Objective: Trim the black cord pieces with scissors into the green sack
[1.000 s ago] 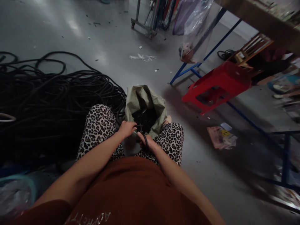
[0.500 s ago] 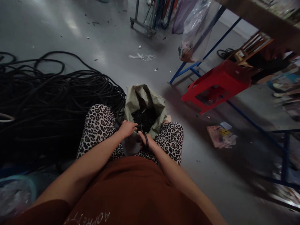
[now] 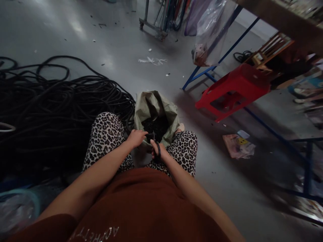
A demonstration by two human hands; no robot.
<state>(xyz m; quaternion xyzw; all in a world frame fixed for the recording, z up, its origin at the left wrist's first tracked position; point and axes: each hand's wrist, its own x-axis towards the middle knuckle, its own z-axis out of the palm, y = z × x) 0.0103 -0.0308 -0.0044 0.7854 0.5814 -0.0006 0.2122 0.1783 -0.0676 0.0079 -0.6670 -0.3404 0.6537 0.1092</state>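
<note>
Head view: open sack (image 3: 154,105) holds black scraps (image 3: 156,125).

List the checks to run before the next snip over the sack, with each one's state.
1. Scissors gripped in right hand: ok.
2. Left hand holding a piece at the blades: cannot tell, too dark.
3. Left fingers clear of the blades: cannot tell.
4. Green sack open under the hands, between the knees: ok.
5. Black cable pile within reach at the left knee: ok.
</note>
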